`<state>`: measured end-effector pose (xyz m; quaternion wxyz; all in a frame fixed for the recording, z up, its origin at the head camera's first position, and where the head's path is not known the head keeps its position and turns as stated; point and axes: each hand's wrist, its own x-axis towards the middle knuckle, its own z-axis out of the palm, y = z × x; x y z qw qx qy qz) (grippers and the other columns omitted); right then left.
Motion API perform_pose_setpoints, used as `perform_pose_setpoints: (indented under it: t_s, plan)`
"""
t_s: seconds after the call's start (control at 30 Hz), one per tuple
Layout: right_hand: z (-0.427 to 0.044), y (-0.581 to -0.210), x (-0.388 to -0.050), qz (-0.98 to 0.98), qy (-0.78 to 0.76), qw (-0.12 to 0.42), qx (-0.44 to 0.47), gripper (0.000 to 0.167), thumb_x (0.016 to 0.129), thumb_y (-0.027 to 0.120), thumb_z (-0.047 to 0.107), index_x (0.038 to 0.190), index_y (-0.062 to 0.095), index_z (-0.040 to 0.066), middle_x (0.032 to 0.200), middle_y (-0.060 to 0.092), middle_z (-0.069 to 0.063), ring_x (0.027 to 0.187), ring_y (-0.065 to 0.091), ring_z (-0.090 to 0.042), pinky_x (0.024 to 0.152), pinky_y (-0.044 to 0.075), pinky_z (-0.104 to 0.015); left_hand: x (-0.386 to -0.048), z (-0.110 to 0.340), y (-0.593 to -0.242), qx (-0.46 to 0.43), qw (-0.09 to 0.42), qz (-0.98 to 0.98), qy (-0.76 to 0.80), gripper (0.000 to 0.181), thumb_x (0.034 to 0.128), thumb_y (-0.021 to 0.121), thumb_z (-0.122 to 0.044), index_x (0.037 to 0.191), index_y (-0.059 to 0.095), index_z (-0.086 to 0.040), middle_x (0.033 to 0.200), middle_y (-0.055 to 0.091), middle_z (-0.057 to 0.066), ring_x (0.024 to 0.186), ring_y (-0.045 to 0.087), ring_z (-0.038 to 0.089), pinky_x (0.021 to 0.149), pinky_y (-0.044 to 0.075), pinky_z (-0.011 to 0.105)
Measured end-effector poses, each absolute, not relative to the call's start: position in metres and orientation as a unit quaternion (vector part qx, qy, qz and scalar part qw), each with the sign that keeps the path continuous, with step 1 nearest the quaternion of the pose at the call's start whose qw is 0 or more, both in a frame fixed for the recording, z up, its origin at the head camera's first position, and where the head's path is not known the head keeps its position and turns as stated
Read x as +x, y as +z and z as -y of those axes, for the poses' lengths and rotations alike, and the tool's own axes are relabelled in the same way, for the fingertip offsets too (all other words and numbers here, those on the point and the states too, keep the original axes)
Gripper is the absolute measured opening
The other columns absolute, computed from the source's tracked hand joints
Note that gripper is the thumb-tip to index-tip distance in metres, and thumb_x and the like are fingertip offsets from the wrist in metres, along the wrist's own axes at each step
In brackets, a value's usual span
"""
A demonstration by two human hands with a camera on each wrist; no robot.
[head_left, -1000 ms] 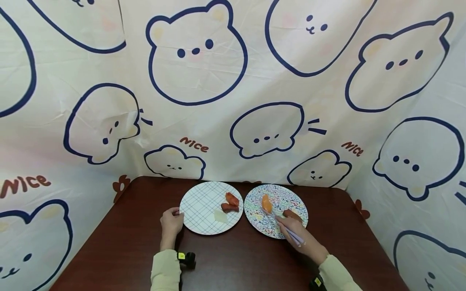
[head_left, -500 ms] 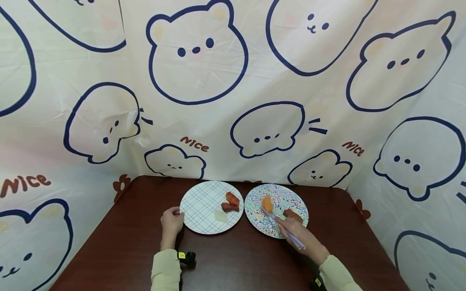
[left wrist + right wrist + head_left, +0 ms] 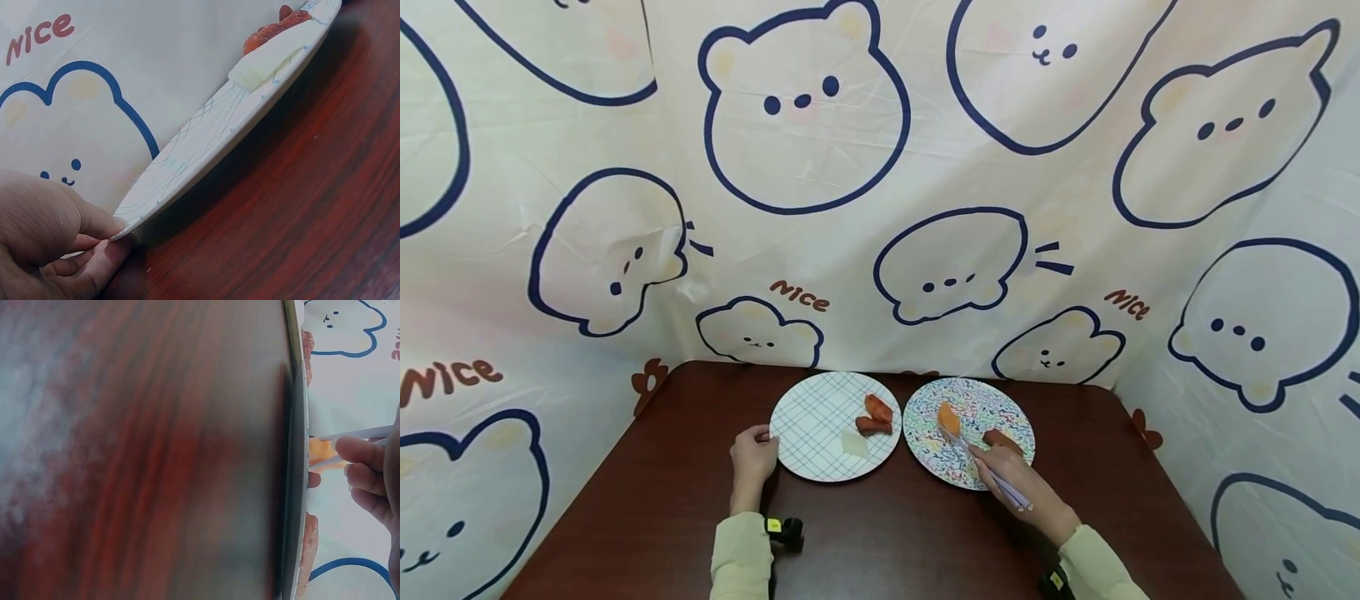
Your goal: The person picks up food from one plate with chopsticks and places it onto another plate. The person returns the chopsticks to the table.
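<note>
Orange food (image 3: 949, 417) lies just past the right hand (image 3: 1019, 478) gripping chopsticks (image 3: 1009, 490).

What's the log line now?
left hand: pinches round white blue-grid plate | right hand: holds thin lilac chopsticks at orange food piece

left fingers (image 3: 94, 269) pinched, right fingers (image 3: 365, 477) curled

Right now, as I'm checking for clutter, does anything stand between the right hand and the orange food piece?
Nothing visible blocks it: the lilac chopsticks in the right hand reach the orange food piece. The brown food piece lies off that line.
</note>
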<state>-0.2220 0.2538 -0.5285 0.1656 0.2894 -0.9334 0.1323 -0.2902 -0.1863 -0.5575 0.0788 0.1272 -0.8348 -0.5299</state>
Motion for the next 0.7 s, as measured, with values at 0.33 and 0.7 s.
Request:
perform_pose_setpoints:
  t_s: [0.33,0.7]
  plan:
    - [-0.256,-0.53,-0.228,0.89,0.13,0.246,0.36,0.033,0.106,0.049,0.013,0.122,0.07,-0.006,0.079,0.063,0.005,0.074,0.056,-0.005,0.067,0.052,-0.025,-0.29,0.185,-0.553,0.124,0.074,0.837,-0.528,0.04,0.1007,0.055,-0.01,0.134,0.057,0.011,0.127,0.058,0.032,0.117,0.059,0.046,0.09,0.052,0.056]
    - [-0.256,-0.532,-0.233,0.854,0.141,0.276,0.418,0.024,0.1,0.057,0.005,0.111,0.068,-0.013,0.067,0.052,0.005,0.063,0.044,-0.004,0.058,0.038,-0.014,-0.289,0.185,-0.554,0.126,0.072,0.833,-0.534,0.039,0.1007,0.055,-0.009,0.134,0.057,0.011,0.126,0.057,0.032,0.117,0.058,0.047,0.09,0.052,0.057]
